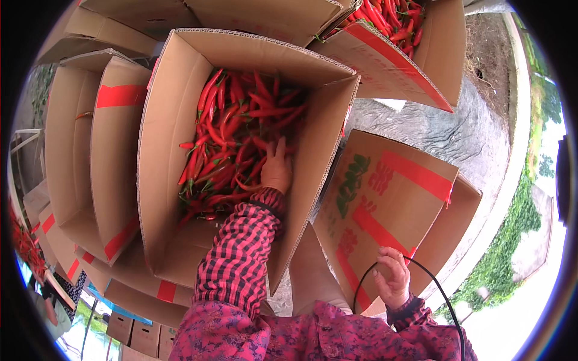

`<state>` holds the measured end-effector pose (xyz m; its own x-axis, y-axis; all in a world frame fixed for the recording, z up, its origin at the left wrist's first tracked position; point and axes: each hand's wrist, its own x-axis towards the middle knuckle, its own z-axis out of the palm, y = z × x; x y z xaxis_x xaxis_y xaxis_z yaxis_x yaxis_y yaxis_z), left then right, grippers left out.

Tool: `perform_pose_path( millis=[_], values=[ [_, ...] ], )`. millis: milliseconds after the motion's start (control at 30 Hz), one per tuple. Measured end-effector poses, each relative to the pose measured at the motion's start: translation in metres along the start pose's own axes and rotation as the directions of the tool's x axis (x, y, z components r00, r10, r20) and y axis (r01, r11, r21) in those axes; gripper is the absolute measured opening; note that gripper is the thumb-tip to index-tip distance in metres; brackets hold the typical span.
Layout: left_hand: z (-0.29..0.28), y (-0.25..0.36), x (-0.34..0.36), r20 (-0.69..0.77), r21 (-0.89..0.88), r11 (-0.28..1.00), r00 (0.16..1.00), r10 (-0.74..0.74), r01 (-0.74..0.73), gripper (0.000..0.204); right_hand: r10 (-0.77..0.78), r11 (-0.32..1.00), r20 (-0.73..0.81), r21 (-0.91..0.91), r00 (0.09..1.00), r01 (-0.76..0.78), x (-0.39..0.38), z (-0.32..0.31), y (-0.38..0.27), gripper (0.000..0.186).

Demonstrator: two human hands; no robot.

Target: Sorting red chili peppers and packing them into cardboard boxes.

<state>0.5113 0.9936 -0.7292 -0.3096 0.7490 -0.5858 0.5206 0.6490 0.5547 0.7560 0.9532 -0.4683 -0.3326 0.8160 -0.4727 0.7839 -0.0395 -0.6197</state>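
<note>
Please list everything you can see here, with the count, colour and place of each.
chillies: many, red, in centre box, upper-right box and at left rim
centre box: one, brown, middle
left box: one, brown, left of centre box
upper-right box: one, brown, upper right
right box: one, brown, right of centre box
other boxes: several, brown, top and lower left
tape: several strips, red, on boxes
cable: one, black, by right hand
greenery: patches, green, right edge
left sleeve: one, pink-and-black check, over centre box
left hand: one, bare, among chillies
right hand: one, bare, lower right
</note>
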Motion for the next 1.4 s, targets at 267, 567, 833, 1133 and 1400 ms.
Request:
perform_pose_path(
  millis=[267, 567, 833, 1133, 1400],
  values=[
    [-0.059, -0.068, -0.063, -0.192, -0.271, 0.960, 0.981, 0.019, -0.072, 0.047, 0.071, 0.997, -0.012, 0.031, 0.997, -0.071, -0.003, -0.001, 0.003, 0.029],
    [-0.114, -0.121, -0.016, -0.260, 0.339, 0.899, 0.946, -0.192, 0.276, 0.069, 0.063, 0.997, 0.022, 0.043, 0.998, -0.064, -0.005, 0.017, 0.003, 0.028],
    [-0.073, -0.131, -0.050, -0.067, 0.220, 0.952, 0.977, -0.204, 0.214, 0.068, 0.085, 0.995, 0.042, 0.056, 0.996, -0.087, 0.002, 0.028, 0.011, 0.028],
    [-0.124, -0.086, -0.083, -0.181, -0.070, 0.989, 0.974, -0.138, 0.127, 0.057, 0.082, 0.985, 0.069, 0.147, 0.994, -0.092, -0.010, 0.022, 0.001, 0.028],
    [-0.222, -0.030, -0.193, -0.041, -0.820, 0.568, 0.981, -0.189, 0.075, 0.056, 0.053, 0.832, 0.283, 0.518, 0.958, -0.199, -0.010, 0.034, -0.052, 0.025]
  ],
)
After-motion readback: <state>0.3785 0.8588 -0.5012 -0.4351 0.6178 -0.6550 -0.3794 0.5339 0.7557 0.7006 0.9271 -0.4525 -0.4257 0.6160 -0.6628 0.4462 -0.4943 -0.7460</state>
